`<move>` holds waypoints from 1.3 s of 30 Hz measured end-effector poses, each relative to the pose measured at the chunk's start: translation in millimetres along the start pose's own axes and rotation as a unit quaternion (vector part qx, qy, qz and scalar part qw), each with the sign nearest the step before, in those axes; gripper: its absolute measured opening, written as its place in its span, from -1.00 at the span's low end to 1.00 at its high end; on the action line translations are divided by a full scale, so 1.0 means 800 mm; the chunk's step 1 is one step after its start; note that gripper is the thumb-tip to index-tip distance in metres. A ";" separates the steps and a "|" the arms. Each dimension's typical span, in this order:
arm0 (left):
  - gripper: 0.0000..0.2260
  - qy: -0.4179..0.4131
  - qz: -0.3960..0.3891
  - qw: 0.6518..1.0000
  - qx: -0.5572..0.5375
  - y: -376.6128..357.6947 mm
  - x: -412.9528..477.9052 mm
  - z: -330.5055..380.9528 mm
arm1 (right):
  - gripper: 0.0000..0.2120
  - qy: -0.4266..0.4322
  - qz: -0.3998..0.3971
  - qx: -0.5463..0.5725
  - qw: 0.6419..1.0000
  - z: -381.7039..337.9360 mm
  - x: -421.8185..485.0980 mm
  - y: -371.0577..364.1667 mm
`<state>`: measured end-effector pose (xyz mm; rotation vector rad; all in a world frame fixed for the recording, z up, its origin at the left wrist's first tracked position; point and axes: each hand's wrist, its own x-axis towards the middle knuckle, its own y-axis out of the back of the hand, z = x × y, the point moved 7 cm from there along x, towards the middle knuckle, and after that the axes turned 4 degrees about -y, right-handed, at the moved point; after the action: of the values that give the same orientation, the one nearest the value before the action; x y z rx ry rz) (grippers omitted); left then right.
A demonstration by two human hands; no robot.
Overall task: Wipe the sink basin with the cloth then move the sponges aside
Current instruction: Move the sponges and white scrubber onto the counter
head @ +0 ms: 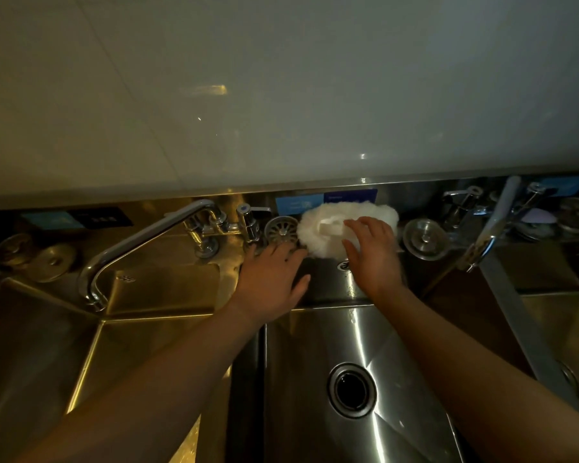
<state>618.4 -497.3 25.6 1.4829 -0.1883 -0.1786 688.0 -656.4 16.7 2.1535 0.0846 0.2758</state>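
White fluffy cloth (318, 228) lies on the back ledge, long axis sideways; right hand (373, 252) rests fingers spread upon it, nearer than the flat, empty left hand (271, 282).

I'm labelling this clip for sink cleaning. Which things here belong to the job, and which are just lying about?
Part of the job:
white fluffy cloth on the back ledge
middle sink basin
right hand, on the cloth
left hand, beside it

Lying about:
strainer basket
drain stopper
left faucet
two lids, far left
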 end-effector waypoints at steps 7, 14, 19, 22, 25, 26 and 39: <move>-0.56 0.010 -0.005 1.000 0.015 -0.003 -0.043 -0.006 | -0.74 0.000 0.031 0.068 0.997 -0.012 -0.017 0.016; -0.55 0.054 -0.025 0.998 0.005 -0.013 -0.125 -0.015 | -0.80 0.048 0.018 0.078 0.996 -0.057 -0.069 0.016; -0.59 0.092 -0.017 0.996 0.003 0.002 -0.194 -0.036 | -0.82 0.085 -0.010 0.094 0.992 -0.108 -0.115 -0.001; -0.63 0.110 0.002 0.994 0.001 0.018 -0.237 -0.055 | -0.82 0.111 -0.030 0.106 0.988 -0.151 -0.139 -0.013; -0.63 0.134 0.020 0.991 -0.016 0.033 -0.279 -0.085 | -0.81 0.128 -0.046 0.116 0.984 -0.199 -0.161 -0.025; -0.61 0.142 0.020 0.989 -0.016 0.037 -0.292 -0.097 | -0.80 0.130 -0.054 0.120 0.983 -0.214 -0.168 -0.031; -0.58 0.148 0.018 0.989 0.012 0.076 -0.433 -0.267 | -0.76 0.089 -0.079 0.074 0.990 -0.395 -0.261 -0.141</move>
<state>331.3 -204.9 64.0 1.5100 0.0232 0.0738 417.7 -371.8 60.2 2.2503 0.3866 0.3797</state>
